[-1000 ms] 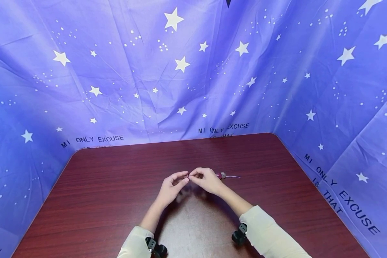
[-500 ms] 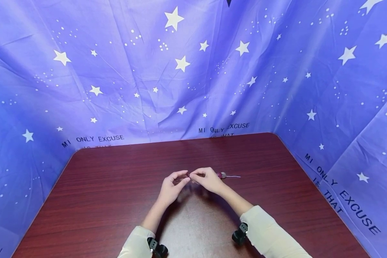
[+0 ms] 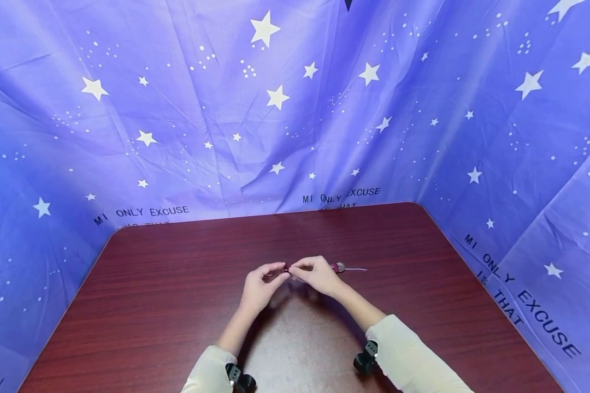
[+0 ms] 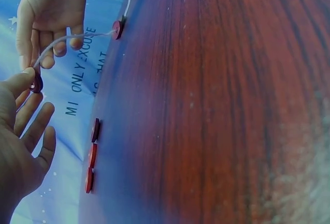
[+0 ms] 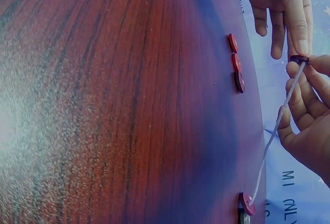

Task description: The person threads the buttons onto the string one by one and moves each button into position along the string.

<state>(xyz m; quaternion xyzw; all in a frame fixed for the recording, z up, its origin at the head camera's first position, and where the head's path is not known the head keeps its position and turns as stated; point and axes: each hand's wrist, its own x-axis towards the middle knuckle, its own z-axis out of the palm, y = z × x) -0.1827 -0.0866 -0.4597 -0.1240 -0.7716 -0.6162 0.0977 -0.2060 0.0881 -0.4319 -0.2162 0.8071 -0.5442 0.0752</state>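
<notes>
Over the middle of the table, my two hands meet at the fingertips. My left hand [image 3: 260, 286] pinches a dark red button [image 4: 36, 83] between thumb and index finger, its other fingers spread. Against that button, my right hand [image 3: 319, 275] pinches the pale string [image 5: 280, 115] near its end. From there the string droops to a red button [image 5: 247, 203] threaded on it at the table, with a greyish disc [image 3: 341, 267] beside it. The string's tail [image 3: 356, 269] lies out to the right. Fingers hide the string's tip at the held button.
Several loose red buttons, such as this one [image 4: 92, 155], lie in a short row on the reddish-brown wooden table [image 3: 177, 327], beyond the hands. A blue star-printed cloth [image 3: 201, 109] hangs behind and beside the table. Black wrist cameras [image 3: 365, 357] sit on both sleeves.
Both hands stay almost in place, with only small shifts at the fingertips. Slightly more of the dark red button shows between them. The string's tail and strung pieces on the table lie as before.
</notes>
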